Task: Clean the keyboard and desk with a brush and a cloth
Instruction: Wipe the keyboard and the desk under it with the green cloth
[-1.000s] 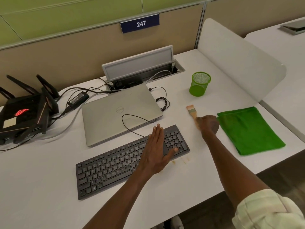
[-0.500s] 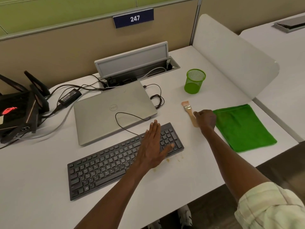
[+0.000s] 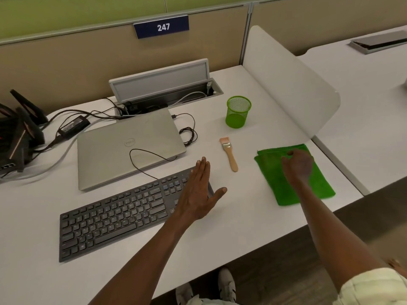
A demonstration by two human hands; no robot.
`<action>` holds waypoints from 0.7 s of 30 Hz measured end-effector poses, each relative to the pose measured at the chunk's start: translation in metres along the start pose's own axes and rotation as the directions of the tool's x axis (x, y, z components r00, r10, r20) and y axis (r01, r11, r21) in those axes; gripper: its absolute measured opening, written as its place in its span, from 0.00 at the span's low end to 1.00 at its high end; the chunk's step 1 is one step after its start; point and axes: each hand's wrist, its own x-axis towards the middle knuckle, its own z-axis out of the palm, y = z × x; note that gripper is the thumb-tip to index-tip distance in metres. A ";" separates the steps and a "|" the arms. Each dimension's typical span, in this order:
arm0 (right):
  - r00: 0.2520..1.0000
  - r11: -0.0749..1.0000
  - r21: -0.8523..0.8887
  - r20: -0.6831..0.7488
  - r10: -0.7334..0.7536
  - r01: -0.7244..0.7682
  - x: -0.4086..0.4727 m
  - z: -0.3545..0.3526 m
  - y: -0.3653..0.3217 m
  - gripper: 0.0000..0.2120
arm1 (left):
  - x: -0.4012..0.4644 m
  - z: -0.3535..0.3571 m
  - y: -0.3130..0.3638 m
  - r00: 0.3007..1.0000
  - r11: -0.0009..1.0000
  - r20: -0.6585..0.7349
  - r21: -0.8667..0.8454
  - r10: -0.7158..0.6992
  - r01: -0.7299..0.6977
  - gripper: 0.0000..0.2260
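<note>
A black keyboard (image 3: pixel 114 216) lies slanted on the white desk (image 3: pixel 242 216). My left hand (image 3: pixel 198 192) rests flat on its right end, fingers spread. A small wooden-handled brush (image 3: pixel 229 153) lies loose on the desk right of the keyboard, bristles pointing away from me. A folded green cloth (image 3: pixel 275 188) lies further right. My right hand (image 3: pixel 297 165) hovers over the cloth, blurred, fingers loosely curled, with nothing seen in it.
A shut grey laptop (image 3: pixel 123 148) sits behind the keyboard with a thin cable across it. A green mesh cup (image 3: pixel 237 112) stands behind the brush. Black router (image 3: pixel 17 133), power brick and cables at left. A white divider panel (image 3: pixel 286 84) bounds the right side.
My right hand has let go of the brush, which now lies on the desk, and moved right over the green cloth. My left hand stays on the keyboard.
</note>
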 end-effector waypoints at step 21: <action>0.914 0.952 -0.211 0.294 0.280 -0.223 0.033 -0.027 0.040 0.45 | 0.003 0.032 0.027 0.997 0.997 -0.062 0.069 -0.036 0.041 0.41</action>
